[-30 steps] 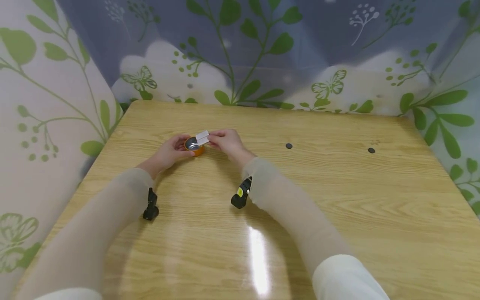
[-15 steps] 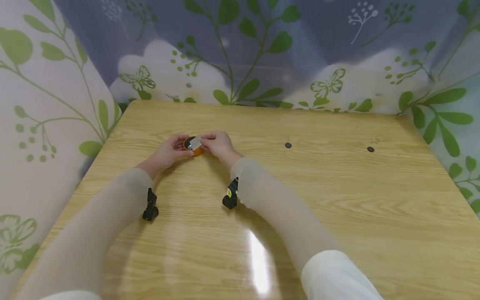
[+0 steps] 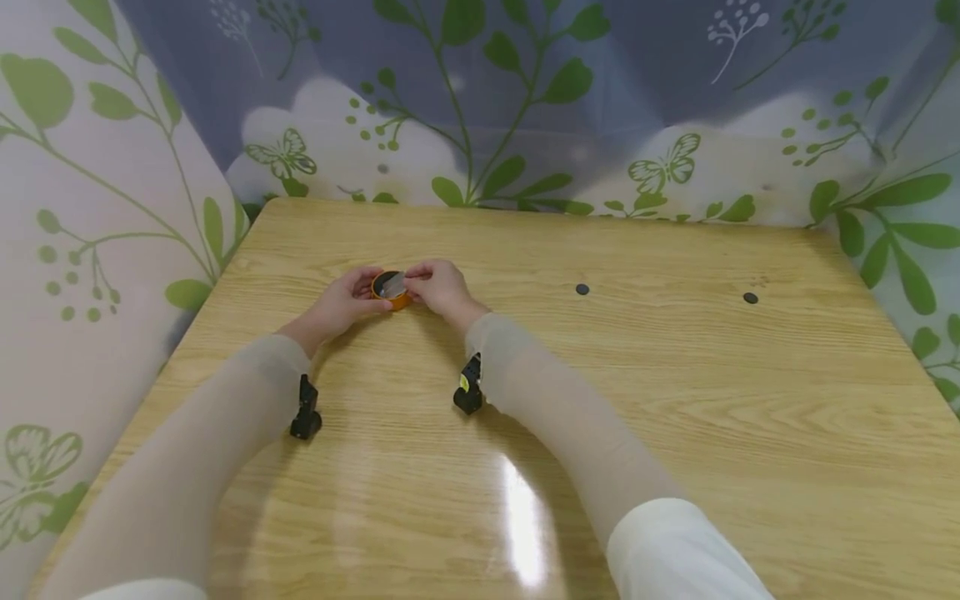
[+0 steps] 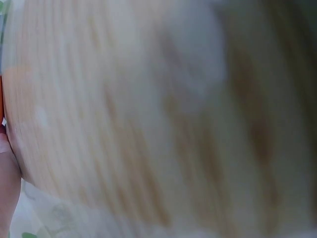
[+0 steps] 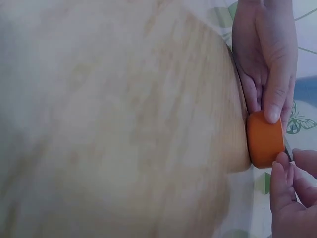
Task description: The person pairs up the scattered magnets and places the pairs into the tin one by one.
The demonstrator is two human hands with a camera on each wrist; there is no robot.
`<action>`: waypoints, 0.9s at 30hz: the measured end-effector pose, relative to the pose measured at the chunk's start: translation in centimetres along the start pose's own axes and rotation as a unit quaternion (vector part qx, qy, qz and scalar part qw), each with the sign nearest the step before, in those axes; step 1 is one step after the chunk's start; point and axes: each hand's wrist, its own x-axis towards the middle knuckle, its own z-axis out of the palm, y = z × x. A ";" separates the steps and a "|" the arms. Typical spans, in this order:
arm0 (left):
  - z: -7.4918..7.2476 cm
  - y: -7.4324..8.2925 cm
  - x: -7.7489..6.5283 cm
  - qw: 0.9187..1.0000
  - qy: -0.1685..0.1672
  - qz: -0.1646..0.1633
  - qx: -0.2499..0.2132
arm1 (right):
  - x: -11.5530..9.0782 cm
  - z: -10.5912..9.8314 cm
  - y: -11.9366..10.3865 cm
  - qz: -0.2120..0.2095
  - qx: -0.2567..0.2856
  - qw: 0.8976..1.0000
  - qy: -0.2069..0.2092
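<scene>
A small orange bowl point(image 3: 401, 305) with a shiny metal inside rests at the left rear of the wooden table. My left hand point(image 3: 339, 307) grips its left side, thumb at the front and fingers behind. With my right hand point(image 3: 442, 290) I pinch a thin, flat, greyish rectangular piece point(image 3: 393, 286), which slants down into the bowl's mouth. In the right wrist view, the left thumb presses the bowl's orange wall point(image 5: 265, 141), and the right fingertips are right at its rim. Only a sliver of the left hand point(image 4: 9, 191) shows in the left wrist view.
Two small dark discs, a nearer one point(image 3: 582, 289) and a farther one point(image 3: 751, 298), lie on the table point(image 3: 637, 400) to the right. Patterned cloth point(image 3: 480, 125) rises behind the table's back edge and along its left side.
My right hand has moved left and slightly down, bringing the flat piece from above the bowl's right rim into its mouth. My left hand has kept its hold on the bowl.
</scene>
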 end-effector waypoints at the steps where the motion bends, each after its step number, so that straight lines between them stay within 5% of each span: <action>1: 0.0 0.0 0.0 1.000 0.001 -0.001 -0.002 | 0.0 -0.1 0.0 0.001 0.005 1.000 -0.005; 8: -0.1 0.0 0.0 1.000 0.000 -0.008 0.000 | -0.2 -0.9 -0.3 0.007 0.028 0.999 -0.023; 15: 0.0 0.1 0.0 1.000 0.002 -0.013 -0.004 | -0.2 -1.2 -0.1 -0.009 -0.031 0.999 -0.021; 27: 0.0 0.2 -0.1 1.000 -0.002 -0.012 -0.012 | -0.3 -0.6 -0.5 -0.004 -0.039 0.999 0.005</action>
